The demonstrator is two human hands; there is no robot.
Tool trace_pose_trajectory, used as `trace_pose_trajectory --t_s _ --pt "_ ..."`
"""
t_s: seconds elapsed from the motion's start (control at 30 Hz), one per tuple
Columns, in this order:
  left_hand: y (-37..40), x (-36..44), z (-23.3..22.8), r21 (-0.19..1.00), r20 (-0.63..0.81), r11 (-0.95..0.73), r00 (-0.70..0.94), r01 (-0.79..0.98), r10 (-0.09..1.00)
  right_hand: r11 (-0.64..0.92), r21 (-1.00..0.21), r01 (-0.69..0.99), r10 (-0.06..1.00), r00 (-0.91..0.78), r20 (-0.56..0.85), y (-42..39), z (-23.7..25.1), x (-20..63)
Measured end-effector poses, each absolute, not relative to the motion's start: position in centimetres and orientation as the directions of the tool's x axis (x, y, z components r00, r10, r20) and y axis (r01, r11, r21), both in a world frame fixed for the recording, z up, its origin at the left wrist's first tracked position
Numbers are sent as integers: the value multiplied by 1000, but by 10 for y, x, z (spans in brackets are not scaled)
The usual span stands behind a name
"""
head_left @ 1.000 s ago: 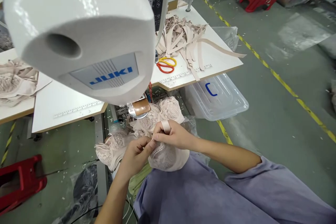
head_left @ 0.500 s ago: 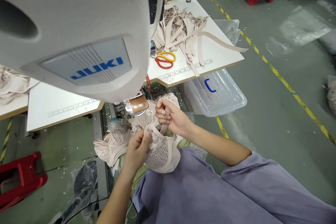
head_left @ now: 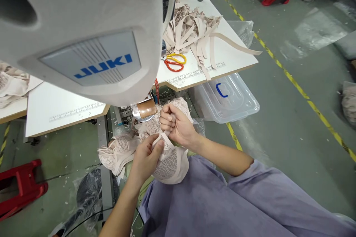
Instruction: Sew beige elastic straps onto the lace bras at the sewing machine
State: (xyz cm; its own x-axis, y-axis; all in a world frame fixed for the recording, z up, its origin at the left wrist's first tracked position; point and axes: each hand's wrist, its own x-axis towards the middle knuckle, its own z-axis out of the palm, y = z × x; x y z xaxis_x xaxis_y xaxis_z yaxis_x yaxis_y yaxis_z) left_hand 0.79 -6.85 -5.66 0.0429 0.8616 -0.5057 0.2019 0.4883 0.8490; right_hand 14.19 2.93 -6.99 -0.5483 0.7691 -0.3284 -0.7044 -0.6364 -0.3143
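A lace garment is held just below the sewing machine, over the lap. Its upper edge is pinched by the left hand, which is closed on the lace. The right hand is closed as a fist around a beige strap at the top of the garment, close to the metal foot of the sewing machine. The thin lace could be pulled out of shape or torn if the two hands draw apart too hard, and fingers so near the foot could be caught. To the right of the sewing machine, a clear plastic box is seen under the desk; its lid is on, and its contents cannot be told. Scissors and loose straps lie on the desk.
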Motion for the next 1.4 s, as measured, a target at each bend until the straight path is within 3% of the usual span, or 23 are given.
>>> trace_pose_trajectory --t_s 0.1,0.17,0.27,0.33,0.37,0.5,0.57,0.83,0.97,1.07,1.2,1.4 --pt "-66 9 -56 866 -471 434 117 246 874 -616 -327 -717 785 -526 -326 27 -73 143" --pt "-67 9 -53 874 -449 417 87 248 889 -642 -414 -646 767 -551 -330 21 -78 148" --pt "-69 9 -48 876 -408 384 24 292 912 -757 -558 -341 605 -688 -401 8 -88 159" --pt "-71 10 -44 873 -374 348 11 342 928 -795 -580 -179 501 -732 -461 2 -95 166" --pt "-73 11 -43 870 -360 334 6 362 933 -790 -592 -157 500 -724 -475 1 -97 169" --pt "-78 11 -40 864 -293 293 -63 410 954 -647 -711 -276 711 -556 -431 10 -98 183" --pt "-81 10 -41 857 -262 277 -96 434 960 -586 -760 -283 755 -532 -384 17 -92 190" --pt "-84 9 -44 832 -189 208 -90 514 978 -345 -938 34 577 -780 -241 16 -57 200" --pt "-86 7 -44 825 -187 218 -112 522 976 -357 -933 -31 622 -753 -214 21 -51 204" --pt "-85 5 -43 822 -196 222 -105 524 975 -369 -929 -18 586 -780 -218 26 -47 205" --pt "-81 6 -39 837 -215 229 -85 497 973 -184 -980 75 550 -818 -166 24 -43 196" --pt "-76 6 -36 875 -280 287 -75 390 957 11 -992 123 638 -765 -87 16 -44 187"
